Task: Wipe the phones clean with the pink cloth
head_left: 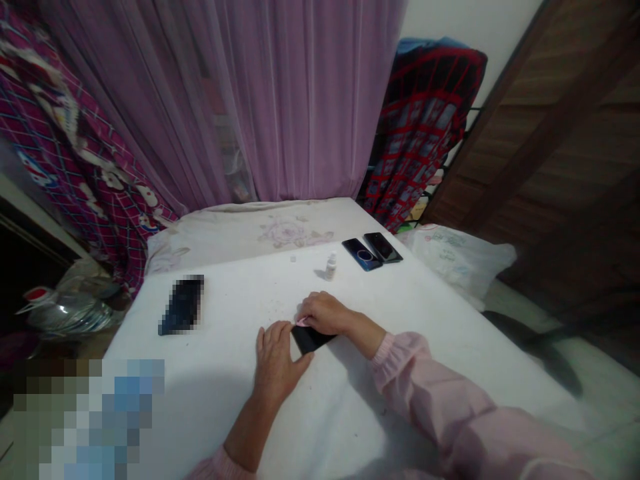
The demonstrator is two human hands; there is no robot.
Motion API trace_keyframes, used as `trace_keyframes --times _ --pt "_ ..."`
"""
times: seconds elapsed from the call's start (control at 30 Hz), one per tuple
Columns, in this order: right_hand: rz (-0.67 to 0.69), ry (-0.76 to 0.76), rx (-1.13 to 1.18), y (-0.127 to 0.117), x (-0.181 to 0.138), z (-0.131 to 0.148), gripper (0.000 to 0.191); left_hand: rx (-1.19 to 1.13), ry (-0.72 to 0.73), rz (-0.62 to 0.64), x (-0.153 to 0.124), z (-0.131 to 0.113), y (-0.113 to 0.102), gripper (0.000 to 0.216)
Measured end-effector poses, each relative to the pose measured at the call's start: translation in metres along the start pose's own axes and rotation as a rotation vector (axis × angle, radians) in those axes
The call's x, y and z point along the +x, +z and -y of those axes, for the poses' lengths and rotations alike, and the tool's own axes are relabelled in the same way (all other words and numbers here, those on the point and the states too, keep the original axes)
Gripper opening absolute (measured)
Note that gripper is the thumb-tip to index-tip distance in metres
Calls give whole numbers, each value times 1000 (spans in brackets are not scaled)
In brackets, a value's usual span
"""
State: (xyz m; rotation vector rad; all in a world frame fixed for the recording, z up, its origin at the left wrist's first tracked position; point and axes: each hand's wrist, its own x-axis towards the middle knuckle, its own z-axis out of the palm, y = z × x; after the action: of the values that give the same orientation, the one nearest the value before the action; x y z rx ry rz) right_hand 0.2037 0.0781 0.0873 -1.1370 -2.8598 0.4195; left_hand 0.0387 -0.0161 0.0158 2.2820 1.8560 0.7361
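Curled down and nearly closed, the right hand (325,313) pinches a small pink scrap (301,322) at its fingertips and rests over the upper end of a dark slab (311,339), a thin flat rectangle that looks like a phone or a glass panel lying flat on the white table (420,313) just below the centre of the frame. Beside it the left hand (275,360) lies open and palm down on the cloth, fingers spread and pointing up the frame, its thumb angled against the slab's lower left edge, so it braces the piece and grips nothing. By its look the slab is stiff, light and smooth, likely slippery on its glossy face and liable to crack or smear, so I judge the long edges or corners the safest places to hold it, not the face. The pink scrap seems soft and almost weightless, a thing for a fingertip pinch only. Both forearms come in from the lower edge of the frame, the right one in a pink sleeve crossing from the lower right with the wrist bent inward, the left nearly straight. Further up the frame stand a small white bottle (331,265), a blue-backed phone (364,254) and a black phone (383,247), well apart from the hands.
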Motion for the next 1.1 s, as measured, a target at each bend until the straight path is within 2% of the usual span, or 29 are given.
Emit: trace_keyframes --times 0.2,0.3,0.37,0.43,0.57,0.7,0.77,0.93,1.1 --pt "-55 138 53 -7 -33 -50 20 12 15 -9 0 1 0 51" --pt "-193 351 151 -1 -51 -66 21 13 20 -14 -1 2 1 51" --pt "-299 525 233 6 -59 -69 28 19 21 -12 -1 3 2 51" --pt "-349 638 278 14 -61 -66 34 35 17 -8 -2 3 3 55" --pt "-340 662 264 24 -54 -50 30 73 27 -6 0 0 4 67" --pt "-323 659 220 23 -46 -38 29 43 108 49 6 -10 2 56" --pt "-308 666 195 21 -46 -34 30 36 100 63 10 -16 -1 52" --pt "-272 700 143 23 -64 -23 28 23 59 43 12 -23 -2 49" --pt "-260 721 106 29 -85 -18 28 -6 83 36 9 -20 1 50"
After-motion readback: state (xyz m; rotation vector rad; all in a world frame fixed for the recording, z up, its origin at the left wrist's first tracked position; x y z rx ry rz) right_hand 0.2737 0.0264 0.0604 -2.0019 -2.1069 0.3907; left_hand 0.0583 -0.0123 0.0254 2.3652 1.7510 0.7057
